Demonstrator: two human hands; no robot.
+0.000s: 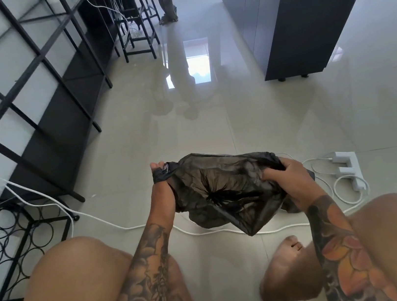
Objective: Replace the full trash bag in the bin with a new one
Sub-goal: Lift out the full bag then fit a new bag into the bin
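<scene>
A thin black trash bag (224, 193) hangs spread open between both hands above the tiled floor, its gathered bottom seam visible through the mouth. My left hand (163, 191) grips the bag's left rim, with plastic wrapped around the fingers. My right hand (290, 177) pinches the right rim. I am crouched, with my knees at the bottom left and bottom right. No bin is in view.
A white cable (115, 224) runs across the floor under the bag to a white power strip (348, 166) with chargers at the right. Black shelving (37, 97) and a wire rack (7, 243) stand left. A dark cabinet (301, 19) stands at the back right. Another person's legs (166, 0) are far back.
</scene>
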